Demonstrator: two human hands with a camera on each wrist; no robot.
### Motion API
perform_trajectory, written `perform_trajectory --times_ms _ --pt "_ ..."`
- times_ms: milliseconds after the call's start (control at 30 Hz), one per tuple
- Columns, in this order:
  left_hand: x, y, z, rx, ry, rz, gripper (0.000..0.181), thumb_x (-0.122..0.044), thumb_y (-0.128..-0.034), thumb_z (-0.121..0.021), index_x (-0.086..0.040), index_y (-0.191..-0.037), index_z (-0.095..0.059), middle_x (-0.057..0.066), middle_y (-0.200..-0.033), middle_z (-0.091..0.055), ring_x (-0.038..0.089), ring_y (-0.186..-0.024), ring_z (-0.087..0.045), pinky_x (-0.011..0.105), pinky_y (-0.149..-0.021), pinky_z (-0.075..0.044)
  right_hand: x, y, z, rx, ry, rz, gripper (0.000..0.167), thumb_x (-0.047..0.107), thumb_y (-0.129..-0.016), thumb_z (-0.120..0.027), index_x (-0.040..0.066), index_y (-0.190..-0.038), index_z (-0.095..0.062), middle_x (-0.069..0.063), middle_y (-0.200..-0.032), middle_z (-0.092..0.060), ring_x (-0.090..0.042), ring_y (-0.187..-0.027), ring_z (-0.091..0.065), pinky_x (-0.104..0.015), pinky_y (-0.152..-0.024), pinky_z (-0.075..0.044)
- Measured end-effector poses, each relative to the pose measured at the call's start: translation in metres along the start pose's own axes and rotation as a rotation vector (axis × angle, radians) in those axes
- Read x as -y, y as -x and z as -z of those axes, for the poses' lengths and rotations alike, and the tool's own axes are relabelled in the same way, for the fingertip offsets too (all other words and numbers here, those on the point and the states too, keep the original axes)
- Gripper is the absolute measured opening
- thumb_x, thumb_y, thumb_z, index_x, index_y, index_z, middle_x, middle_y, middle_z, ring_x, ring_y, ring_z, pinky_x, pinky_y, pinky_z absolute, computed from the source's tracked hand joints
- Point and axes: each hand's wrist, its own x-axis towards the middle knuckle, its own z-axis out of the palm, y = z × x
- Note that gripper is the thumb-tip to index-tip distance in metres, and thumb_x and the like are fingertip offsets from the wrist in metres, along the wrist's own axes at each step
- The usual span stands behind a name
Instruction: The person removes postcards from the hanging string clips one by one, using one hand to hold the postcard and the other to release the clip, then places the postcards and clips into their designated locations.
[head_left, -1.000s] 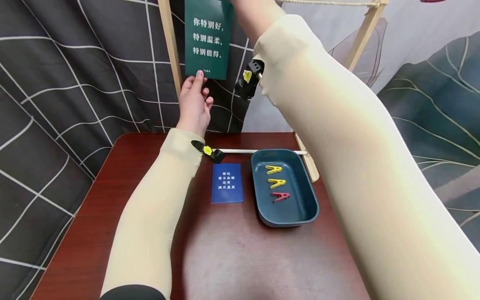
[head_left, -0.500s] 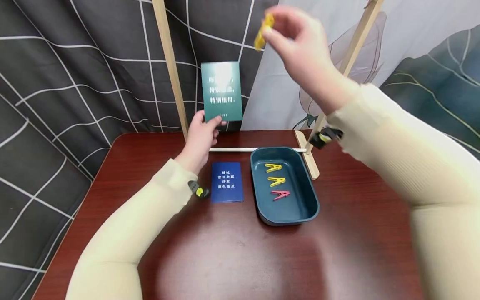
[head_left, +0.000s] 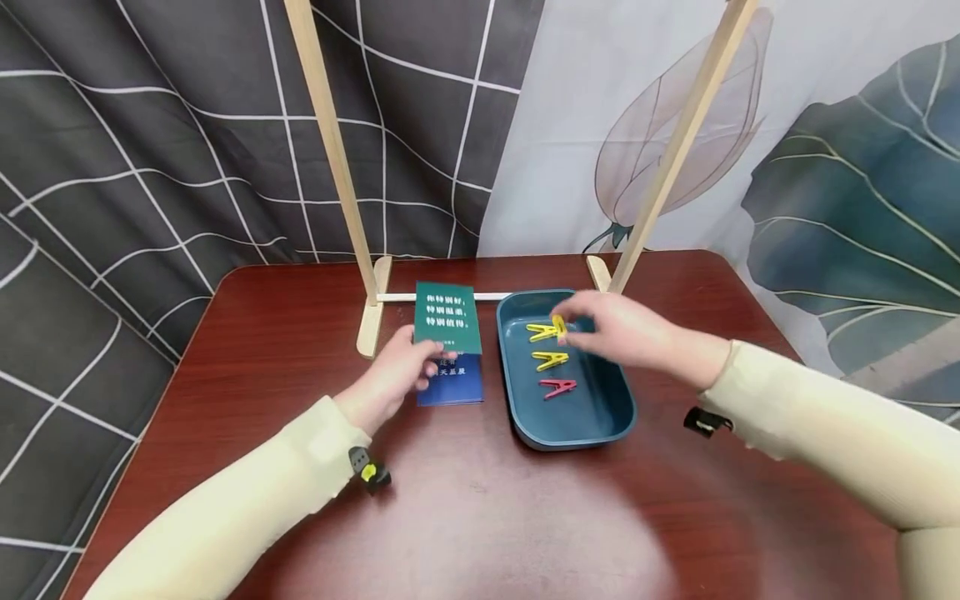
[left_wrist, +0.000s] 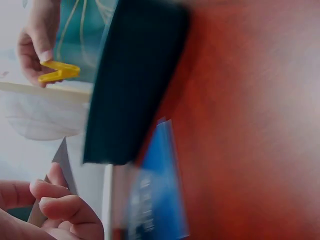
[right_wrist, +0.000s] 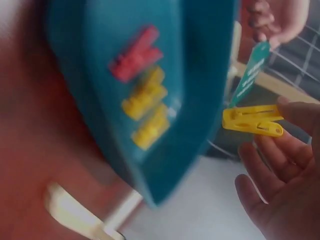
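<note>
My left hand [head_left: 393,372] pinches the lower edge of a green card [head_left: 448,315] with white lettering, held above a blue card [head_left: 452,385] on the table. Part of the blue card is hidden behind the green one. Over the far end of a dark teal tray [head_left: 585,417], my right hand [head_left: 618,329] pinches a yellow clothespin [right_wrist: 252,120] by its handles, as the right wrist view shows. Lying in the tray are two yellow clothespins [head_left: 551,361] and a red clothespin [head_left: 558,387].
A wooden frame stands at the back of the table [head_left: 480,500]; its left post [head_left: 330,142] and right post [head_left: 682,142] rise beyond the hands. A white rod [head_left: 397,297] joins the posts low down. Dark checked cloth [head_left: 210,150] hangs behind.
From high at the frame, both hands have come down. The left brought the green card over the blue one; the right carried a yellow clothespin down to the tray.
</note>
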Motion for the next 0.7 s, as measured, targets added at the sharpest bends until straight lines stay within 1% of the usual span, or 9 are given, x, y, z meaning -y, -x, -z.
perform_trajectory --times_ms 100,200,267,333,400,500,600,633,700 --pt "0.016 0.004 -0.005 0.009 0.036 0.062 0.032 -0.008 -0.1006 -0.048 -0.004 -0.131 -0.038 0.019 -0.109 -0.07 0.009 -0.056 -0.043 0.019 -0.048 -0.034 -0.005 0.008 -0.021 0.059 0.002 0.038 0.038 0.024 -0.091 -0.074 0.005 -0.122 -0.067 -0.006 -0.116 -0.067 -0.024 -0.106 -0.062 -0.043 -0.09 -0.051" --pt "0.028 0.007 -0.007 0.019 0.079 0.116 0.034 -0.007 -0.1015 -0.047 -0.003 -0.133 -0.035 0.018 -0.107 -0.071 0.008 -0.055 -0.043 0.018 -0.047 -0.034 -0.009 0.014 -0.035 0.116 -0.004 0.054 0.035 0.023 -0.091 -0.073 0.005 -0.121 -0.069 -0.005 -0.116 -0.067 -0.023 -0.104 -0.061 -0.042 -0.09 -0.052" --pt "0.034 0.01 -0.006 0.029 0.1 0.144 0.035 -0.007 -0.1017 -0.046 -0.003 -0.134 -0.033 0.016 -0.106 -0.071 0.008 -0.055 -0.043 0.019 -0.048 -0.034 -0.011 0.016 -0.042 0.143 -0.015 0.066 0.033 0.022 -0.091 -0.073 0.005 -0.119 -0.069 -0.003 -0.112 -0.067 -0.021 -0.101 -0.061 -0.04 -0.088 -0.052" --pt "0.038 0.013 -0.004 0.041 0.119 0.172 0.037 -0.008 -0.1019 -0.046 -0.002 -0.136 -0.031 0.016 -0.105 -0.072 0.009 -0.055 -0.045 0.02 -0.049 -0.035 -0.013 0.018 -0.048 0.167 -0.028 0.067 0.032 0.021 -0.09 -0.074 0.006 -0.117 -0.07 0.0 -0.104 -0.066 -0.02 -0.095 -0.061 -0.035 -0.083 -0.052" --pt "0.041 0.016 0.0 0.055 0.117 0.2 0.044 -0.011 -0.1019 -0.047 -0.003 -0.14 -0.027 0.016 -0.106 -0.072 0.009 -0.056 -0.049 0.02 -0.049 -0.037 -0.015 0.019 -0.052 0.183 -0.034 0.083 0.03 0.022 -0.089 -0.075 0.007 -0.115 -0.071 0.004 -0.097 -0.064 -0.019 -0.09 -0.06 -0.032 -0.079 -0.051" --pt "0.042 0.023 0.008 0.088 0.07 0.23 0.067 -0.018 -0.1021 -0.05 -0.004 -0.153 -0.009 0.018 -0.108 -0.072 0.011 -0.06 -0.061 0.02 -0.048 -0.042 -0.016 0.021 -0.057 0.207 -0.044 0.099 0.029 0.022 -0.088 -0.076 0.008 -0.113 -0.072 0.006 -0.091 -0.061 -0.017 -0.086 -0.059 -0.029 -0.074 -0.048" --pt "0.04 0.03 0.018 0.132 -0.03 0.241 0.084 -0.026 -0.1025 -0.051 -0.004 -0.156 0.01 0.016 -0.108 -0.072 0.014 -0.064 -0.068 0.019 -0.046 -0.043 -0.017 0.022 -0.06 0.233 -0.033 0.109 0.028 0.023 -0.087 -0.077 0.009 -0.111 -0.072 0.006 -0.089 -0.059 -0.015 -0.084 -0.057 -0.028 -0.072 -0.047" --pt "0.038 0.032 0.022 0.14 -0.069 0.238 0.086 -0.027 -0.1025 -0.051 -0.004 -0.156 0.012 0.016 -0.107 -0.073 0.014 -0.063 -0.068 0.019 -0.045 -0.043 -0.017 0.023 -0.061 0.239 -0.03 0.108 0.028 0.023 -0.087 -0.078 0.01 -0.111 -0.072 0.006 -0.088 -0.059 -0.015 -0.084 -0.057 -0.027 -0.072 -0.047" --pt "0.034 0.036 0.028 0.151 -0.169 0.207 0.083 -0.029 -0.1026 -0.052 -0.004 -0.157 0.006 0.014 -0.103 -0.073 0.014 -0.06 -0.066 0.02 -0.044 -0.042 -0.016 0.024 -0.063 0.246 -0.02 0.119 0.028 0.023 -0.086 -0.078 0.011 -0.111 -0.072 0.006 -0.087 -0.059 -0.013 -0.082 -0.056 -0.027 -0.071 -0.047"
